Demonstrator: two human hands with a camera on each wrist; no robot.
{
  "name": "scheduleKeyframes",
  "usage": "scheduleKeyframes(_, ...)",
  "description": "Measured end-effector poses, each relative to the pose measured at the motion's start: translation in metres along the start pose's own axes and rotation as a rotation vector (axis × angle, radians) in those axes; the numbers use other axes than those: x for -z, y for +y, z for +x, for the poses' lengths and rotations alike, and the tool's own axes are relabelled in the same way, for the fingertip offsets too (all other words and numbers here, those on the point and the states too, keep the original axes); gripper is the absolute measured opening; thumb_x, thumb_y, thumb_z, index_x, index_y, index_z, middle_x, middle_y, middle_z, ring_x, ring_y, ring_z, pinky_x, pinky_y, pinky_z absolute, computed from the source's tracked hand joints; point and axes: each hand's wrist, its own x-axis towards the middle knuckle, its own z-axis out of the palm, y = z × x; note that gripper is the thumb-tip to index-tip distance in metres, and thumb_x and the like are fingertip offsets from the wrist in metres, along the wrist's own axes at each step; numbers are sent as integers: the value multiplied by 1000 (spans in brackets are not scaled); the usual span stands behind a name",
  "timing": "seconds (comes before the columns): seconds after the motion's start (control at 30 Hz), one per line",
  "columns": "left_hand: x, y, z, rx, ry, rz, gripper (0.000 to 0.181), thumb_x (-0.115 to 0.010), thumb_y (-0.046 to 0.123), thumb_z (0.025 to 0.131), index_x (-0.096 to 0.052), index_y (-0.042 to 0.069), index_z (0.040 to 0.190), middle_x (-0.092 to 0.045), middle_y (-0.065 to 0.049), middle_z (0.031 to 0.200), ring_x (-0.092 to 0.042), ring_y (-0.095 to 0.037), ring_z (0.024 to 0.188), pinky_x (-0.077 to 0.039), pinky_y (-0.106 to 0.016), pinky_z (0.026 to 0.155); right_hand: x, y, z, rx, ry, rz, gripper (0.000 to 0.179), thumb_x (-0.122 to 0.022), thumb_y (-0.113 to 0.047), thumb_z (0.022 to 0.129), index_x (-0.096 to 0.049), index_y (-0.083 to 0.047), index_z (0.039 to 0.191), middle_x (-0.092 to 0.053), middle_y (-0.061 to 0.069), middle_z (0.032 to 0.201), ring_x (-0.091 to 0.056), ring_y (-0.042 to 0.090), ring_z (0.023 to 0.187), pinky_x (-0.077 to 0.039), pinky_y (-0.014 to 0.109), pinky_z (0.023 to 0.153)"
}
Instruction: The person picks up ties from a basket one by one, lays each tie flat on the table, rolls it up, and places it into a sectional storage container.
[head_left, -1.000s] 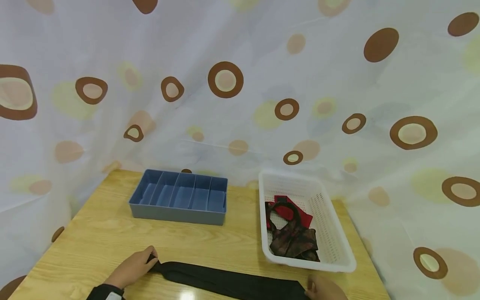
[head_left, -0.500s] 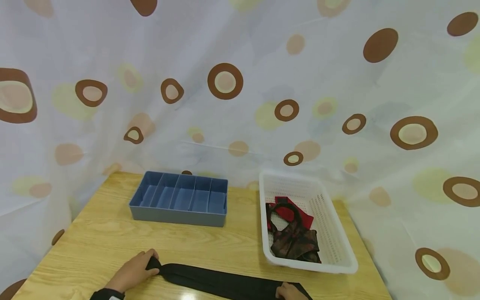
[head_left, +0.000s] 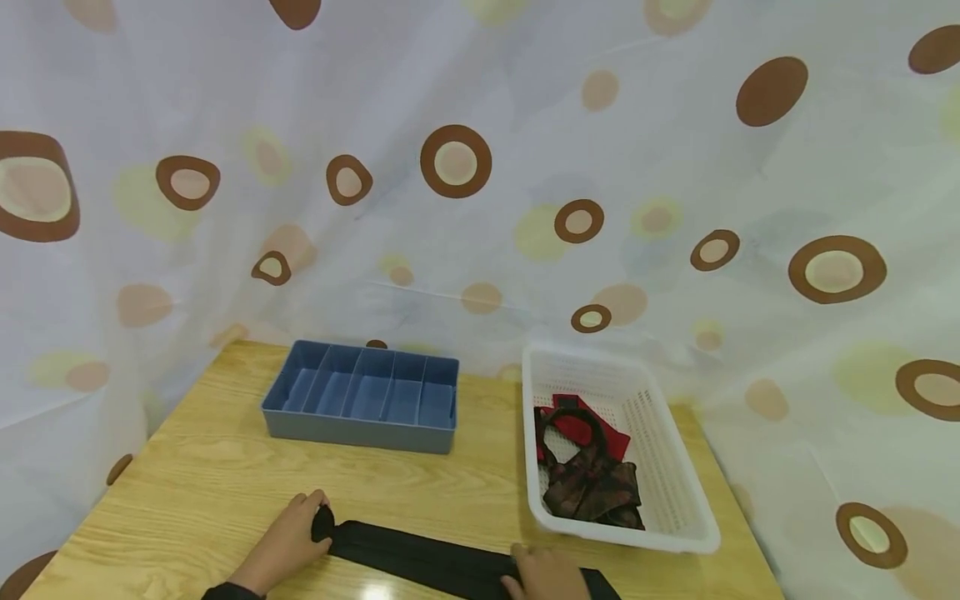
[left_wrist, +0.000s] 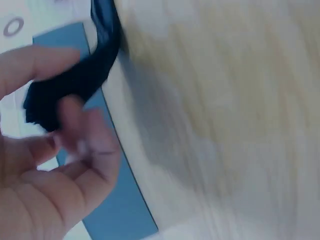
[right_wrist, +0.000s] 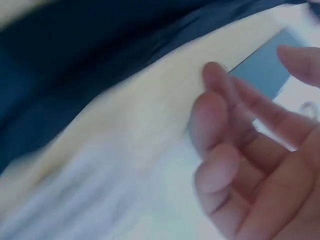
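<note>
A black necktie (head_left: 420,557) stretches across the front of the table, its wide end to the right and its knotted end to the left. My left hand (head_left: 288,537) grips the knot; in the left wrist view the dark knot end (left_wrist: 65,95) sits between thumb and fingers, which are partly blurred. My right hand (head_left: 551,573) is over the wide part of the tie. From the right wrist, its loosely bent fingers (right_wrist: 210,120) show nothing between them, and the blurred tie (right_wrist: 100,65) passes beside them. Contact there is hard to tell.
A blue tray (head_left: 360,433) with several compartments stands at the back left. At the right is a white plastic basket (head_left: 675,467) holding a red tie (head_left: 611,433) and a dark patterned tie (head_left: 592,492). A dotted curtain (head_left: 480,208) hangs behind the wooden table (head_left: 187,483).
My right hand has let go of the tie's wide end and slid left along it. The left hand has shifted slightly right, its fingers now round the knot.
</note>
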Motion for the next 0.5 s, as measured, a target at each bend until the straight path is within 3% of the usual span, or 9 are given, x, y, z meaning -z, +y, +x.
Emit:
scheduleKeyframes(0.1,-7,8,1,-30,51,24,39,-78,-2,67,-56,0,98,-54,-12,89,-57,-22,80,-52,-37,68,7,-47,23,238,-15,110,19,-67,-31,86,-66,-16,97,-64,-2,83,-59,8,70,-47,22,61)
scheduleKeyframes(0.2,-15,13,1,-64,87,45,33,-77,-5,67,-55,3,91,-52,-9,83,-52,-18,74,-50,-33,64,7,-89,44,482,115,161,22,-66,-24,87,-66,-16,108,-63,-3,96,-58,3,81,-46,14,69)
scheduleKeyframes(0.27,-19,17,1,-94,96,62,29,-77,-3,70,-54,5,85,-49,-6,79,-49,-15,71,-47,-29,62,3,-110,57,601,225,160,28,-65,-18,88,-64,-14,116,-62,-2,106,-59,4,90,-46,12,75)
scheduleKeyframes(0.37,-24,20,1,-132,88,75,28,-74,-6,72,-52,7,81,-47,-5,77,-46,-14,67,-44,-27,59,-7,-129,75,658,295,125,30,-64,-14,89,-63,-13,119,-60,0,115,-59,6,102,-46,11,82)
scheduleKeyframes(0.5,-27,19,0,-147,84,69,31,-73,-13,67,-52,6,81,-49,-7,77,-51,-16,70,-47,-30,60,-18,-139,87,631,230,115,24,-62,-13,90,-67,-13,114,-61,-2,113,-60,2,100,-46,8,79)
